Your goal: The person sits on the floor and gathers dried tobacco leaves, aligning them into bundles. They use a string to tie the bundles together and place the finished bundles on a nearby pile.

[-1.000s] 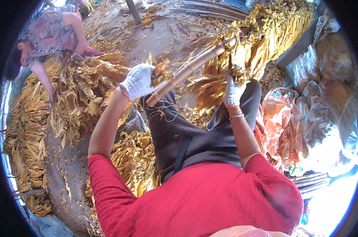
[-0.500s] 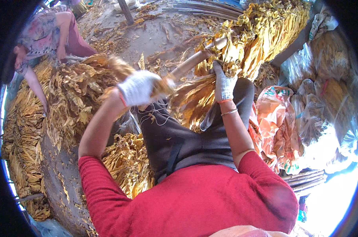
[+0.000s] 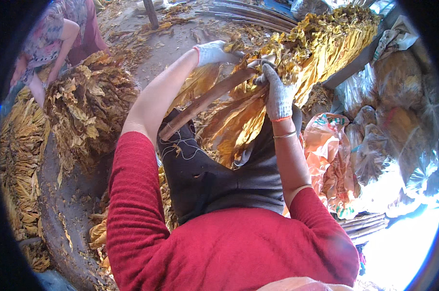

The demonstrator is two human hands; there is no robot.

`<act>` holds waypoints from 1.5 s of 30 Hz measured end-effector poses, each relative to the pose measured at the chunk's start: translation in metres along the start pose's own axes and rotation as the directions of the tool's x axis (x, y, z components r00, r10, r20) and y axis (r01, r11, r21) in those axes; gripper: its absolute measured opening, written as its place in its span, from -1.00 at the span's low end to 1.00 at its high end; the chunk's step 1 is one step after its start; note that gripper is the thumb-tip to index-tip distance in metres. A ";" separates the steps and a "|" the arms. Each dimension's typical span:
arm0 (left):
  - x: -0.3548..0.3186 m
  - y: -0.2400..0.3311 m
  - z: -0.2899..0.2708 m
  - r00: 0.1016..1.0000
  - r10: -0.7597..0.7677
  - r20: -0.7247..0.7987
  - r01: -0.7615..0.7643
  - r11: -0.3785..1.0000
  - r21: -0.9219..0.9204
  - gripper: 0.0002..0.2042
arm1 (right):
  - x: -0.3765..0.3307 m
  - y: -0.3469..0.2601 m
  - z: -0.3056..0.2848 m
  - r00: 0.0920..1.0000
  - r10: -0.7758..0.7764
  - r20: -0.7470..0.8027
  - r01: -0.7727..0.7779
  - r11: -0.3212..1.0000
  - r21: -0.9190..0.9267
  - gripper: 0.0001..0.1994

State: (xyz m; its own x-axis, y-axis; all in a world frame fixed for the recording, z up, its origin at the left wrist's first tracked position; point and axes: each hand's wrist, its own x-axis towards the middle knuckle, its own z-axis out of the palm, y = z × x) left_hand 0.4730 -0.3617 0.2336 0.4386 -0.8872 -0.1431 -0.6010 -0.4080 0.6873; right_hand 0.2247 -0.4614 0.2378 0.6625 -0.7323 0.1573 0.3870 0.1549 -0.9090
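Observation:
My left hand (image 3: 214,53), in a white knit glove, reaches beyond a wooden stick (image 3: 207,99). Its fingers are closed on a bunch of dried tobacco leaves (image 3: 200,80) whose blades hang below. The stick slants across my lap, its near end over my left thigh. By the far end of the stick, my right hand (image 3: 279,94), gloved too, is closed around leaf stems; the fingertips are partly hidden. More leaves (image 3: 239,126) hang under the stick between my knees. A long row of yellow leaves (image 3: 326,53) extends to the far right. Thin white string (image 3: 183,145) lies on my left thigh.
At the left, another person (image 3: 59,39) bends with both hands at a large heap of dried leaves (image 3: 86,102). Stacked leaves (image 3: 18,165) line the left edge. To my right are an orange plastic sack (image 3: 326,160) and clear bags (image 3: 399,106). Thin sticks (image 3: 248,14) lie at the back.
My left hand has swung from over my left thigh to the far side of the stick, near my right hand. The stick's near end now shows. The heap beside the other person has shifted.

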 end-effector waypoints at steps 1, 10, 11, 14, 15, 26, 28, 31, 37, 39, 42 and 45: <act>0.003 -0.001 0.007 1.000 0.015 -0.026 -0.015 1.000 -0.019 -0.44 | 0.005 -0.005 0.003 1.000 -0.012 0.023 0.012 1.000 0.000 -0.82; 0.004 -0.013 0.025 0.987 0.144 -0.065 -0.156 0.953 -0.258 -0.58 | 0.029 -0.009 0.029 0.976 -0.123 0.178 0.180 0.917 -0.356 -0.82; 0.006 -0.019 0.026 0.984 0.164 -0.069 -0.177 0.937 -0.300 -0.59 | 0.028 -0.008 0.031 0.964 -0.148 0.221 0.231 0.879 -0.418 -0.82; 0.004 -0.001 0.033 0.992 0.116 -0.041 -0.123 0.935 -0.332 -0.60 | 0.018 -0.018 0.035 0.941 -0.187 0.282 0.307 0.820 -0.483 -0.81; 0.005 -0.005 0.032 0.994 0.103 -0.043 -0.111 0.933 -0.342 -0.54 | 0.012 -0.024 0.041 0.936 -0.177 0.304 0.322 0.779 -0.538 -0.79; -0.015 0.005 0.032 0.991 0.136 -0.008 -0.127 0.902 -0.412 -0.54 | 0.037 -0.018 0.040 0.965 -0.235 0.117 0.261 0.907 -0.330 -0.91; -0.014 -0.002 0.031 0.995 0.099 0.024 -0.077 0.886 -0.457 -0.52 | 0.033 -0.028 0.036 0.999 -0.008 0.036 0.011 0.997 -0.082 -0.89; -0.016 -0.001 0.037 0.990 0.134 -0.044 -0.138 0.849 -0.511 -0.52 | 0.044 -0.021 0.026 0.999 -0.005 0.040 0.009 0.995 -0.095 -0.90; -0.012 -0.005 0.039 0.983 0.178 -0.050 -0.175 0.812 -0.557 -0.52 | 0.045 -0.039 0.038 0.994 0.102 0.035 -0.093 0.974 -0.206 -0.90; -0.011 -0.005 0.038 0.981 0.191 -0.046 -0.183 0.806 -0.563 -0.54 | 0.052 -0.031 0.037 0.995 0.068 0.079 -0.059 0.992 -0.114 -0.91; -0.010 -0.003 0.037 0.976 0.214 -0.041 -0.202 0.819 -0.537 -0.53 | 0.066 -0.016 0.031 0.995 -0.025 0.093 0.036 0.992 -0.119 -0.88; -0.011 -0.003 0.034 0.974 0.218 -0.058 -0.217 0.841 -0.496 -0.48 | 0.071 -0.012 0.028 0.982 -0.140 0.129 0.165 0.964 -0.209 -0.85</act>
State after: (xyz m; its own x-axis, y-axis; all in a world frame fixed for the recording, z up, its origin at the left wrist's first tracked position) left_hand 0.4469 -0.3578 0.2094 0.3350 -0.9408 0.0513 -0.2690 -0.0433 0.9622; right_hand 0.2850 -0.4972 0.2705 0.6788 -0.6551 0.3317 0.3485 -0.1101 -0.9308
